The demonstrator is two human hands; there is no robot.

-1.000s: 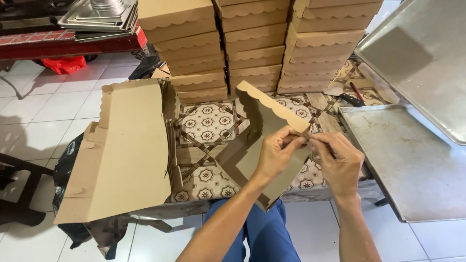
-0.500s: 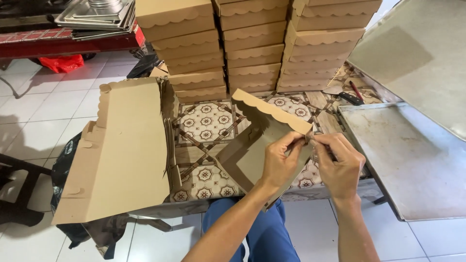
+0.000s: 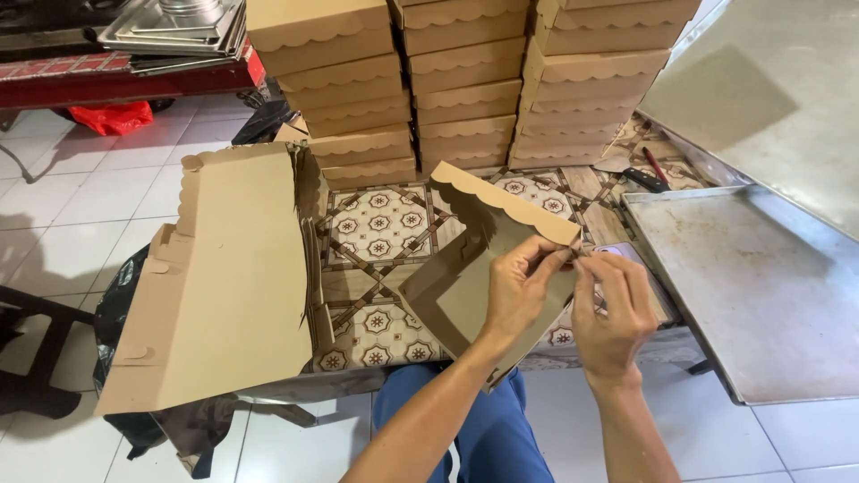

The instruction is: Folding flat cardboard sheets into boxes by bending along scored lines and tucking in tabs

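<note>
I hold a partly folded brown cardboard box (image 3: pixel 465 268) with a scalloped edge, tilted above the patterned table (image 3: pixel 380 228). My left hand (image 3: pixel 519 291) grips the box's right corner with thumb and fingers pinched on the cardboard. Right beside it, my right hand (image 3: pixel 613 309) pinches a small flap at the same corner. The two hands touch at the fingertips. My blue-clad legs show below the table edge.
A stack of flat unfolded box blanks (image 3: pixel 224 277) lies on the table's left side, overhanging the edge. Three stacks of folded boxes (image 3: pixel 465 80) stand at the back. Large metal trays (image 3: pixel 761 286) sit to the right. A red table with steel trays (image 3: pixel 170 27) is at far left.
The box has tipped lower and flatter toward the table. Both hands have closed in on its right corner, fingers now pinching the flap there.
</note>
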